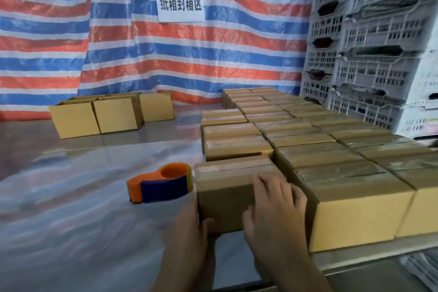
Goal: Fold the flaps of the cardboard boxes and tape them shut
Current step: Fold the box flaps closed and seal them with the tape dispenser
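Here we hold 1 taped box at the near edge of the table, with its right side against the block of sealed boxes. Our left hand clasps the box's near left corner, thumb on the front face and fingers running up the left side. Our right hand grips the near right part, fingers bent over the top edge and thumb against the front. The orange and blue tape dispenser lies on the table just beside the box's left side. The far boxes stand well apart at the back left, before the striped tarp with its white sign. Grey crates are stacked at the right.
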